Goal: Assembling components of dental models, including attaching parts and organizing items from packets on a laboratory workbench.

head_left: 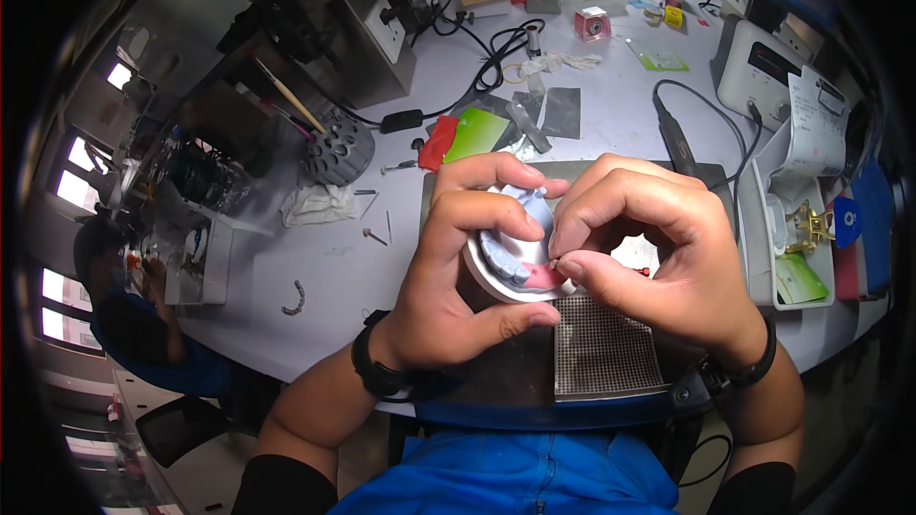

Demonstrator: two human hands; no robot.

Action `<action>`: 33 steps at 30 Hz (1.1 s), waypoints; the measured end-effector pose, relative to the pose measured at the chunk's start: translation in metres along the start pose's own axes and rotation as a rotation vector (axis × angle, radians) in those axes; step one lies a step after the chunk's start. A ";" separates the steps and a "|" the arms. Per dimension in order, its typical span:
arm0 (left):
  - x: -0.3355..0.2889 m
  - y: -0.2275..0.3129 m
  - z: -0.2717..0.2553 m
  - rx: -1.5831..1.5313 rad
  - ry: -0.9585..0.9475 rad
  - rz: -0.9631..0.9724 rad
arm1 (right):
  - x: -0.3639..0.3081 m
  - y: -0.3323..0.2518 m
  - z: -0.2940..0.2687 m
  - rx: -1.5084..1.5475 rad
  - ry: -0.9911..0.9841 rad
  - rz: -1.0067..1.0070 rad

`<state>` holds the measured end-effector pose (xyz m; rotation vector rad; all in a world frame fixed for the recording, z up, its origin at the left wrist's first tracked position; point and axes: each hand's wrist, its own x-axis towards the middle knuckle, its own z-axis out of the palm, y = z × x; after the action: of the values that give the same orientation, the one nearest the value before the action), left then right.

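Note:
A dental model (503, 262) of pale blue-grey teeth on a white base, with a pink gum section (542, 277), is held above the bench. My left hand (429, 277) is wrapped around its left side, fingers over the far edge and thumb below the near rim. Over the pink section, my right hand (668, 238) pinches thumb and forefinger together at the model. A tiny light piece shows at those fingertips, too small to name. Part of the model is hidden behind my fingers.
Below my hands lies a perforated metal plate (608, 353). A grey round bur holder (341, 148) stands at left, near a small curved row of teeth (299, 298). A corded handpiece (677, 143) and a white tray (760, 219) are at right. Another person (143, 296) sits far left.

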<state>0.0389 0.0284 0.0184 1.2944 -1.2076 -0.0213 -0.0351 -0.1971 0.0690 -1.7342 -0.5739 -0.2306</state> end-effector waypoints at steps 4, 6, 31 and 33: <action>-0.001 0.005 0.000 0.080 0.024 -0.037 | -0.001 0.000 0.002 0.075 0.019 0.098; -0.001 0.010 0.000 0.168 0.021 -0.112 | -0.001 0.002 0.002 0.063 0.006 0.117; 0.002 0.007 -0.001 0.216 -0.008 -0.067 | 0.001 0.008 0.004 -0.041 0.016 -0.016; 0.001 0.009 -0.002 0.246 -0.036 -0.089 | 0.001 0.004 0.002 -0.123 -0.019 -0.048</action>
<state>0.0357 0.0321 0.0262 1.5677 -1.2099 0.0414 -0.0323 -0.1957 0.0654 -1.8441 -0.6268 -0.2889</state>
